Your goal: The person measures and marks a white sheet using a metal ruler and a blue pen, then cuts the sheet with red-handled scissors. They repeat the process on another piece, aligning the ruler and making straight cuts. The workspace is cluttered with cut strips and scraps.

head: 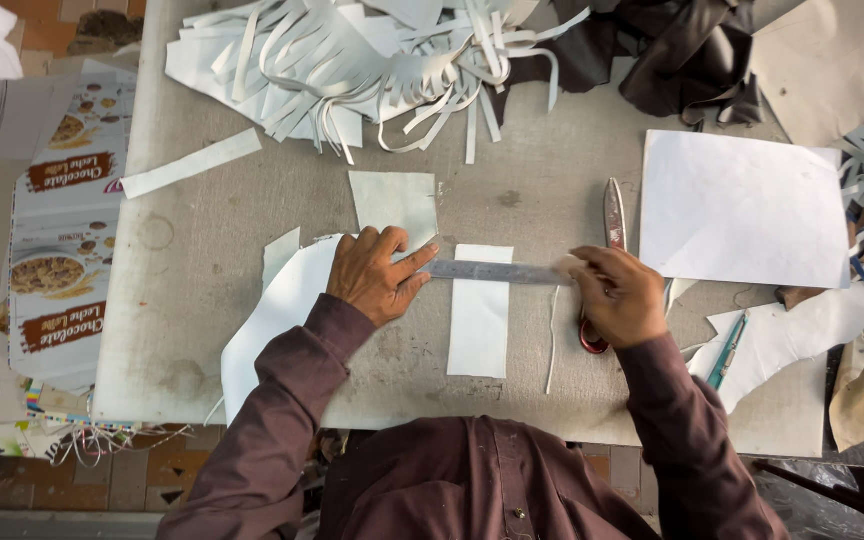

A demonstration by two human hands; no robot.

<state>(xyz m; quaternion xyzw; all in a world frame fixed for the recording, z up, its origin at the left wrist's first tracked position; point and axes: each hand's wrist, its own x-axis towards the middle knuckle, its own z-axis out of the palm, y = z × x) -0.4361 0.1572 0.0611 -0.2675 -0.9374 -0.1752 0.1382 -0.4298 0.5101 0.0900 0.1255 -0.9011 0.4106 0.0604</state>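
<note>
Grey bench (512, 150) strewn with white offcuts. Left hand (374, 275) flat, fingers spread, pinning metal ruler (497, 272) across white strip (480, 320); right hand (620, 298) curled, contents unclear.

Flattened white-and-brown printed cartons (62, 250), stacked left of the table; biscuit pictures

Bare grey board (542, 170) open between pile of cut strips (372, 60) and metal ruler (497, 272); right side blocked by white sheet (742, 210), scissors (612, 230); left edge free below loose strip (192, 162)
</note>
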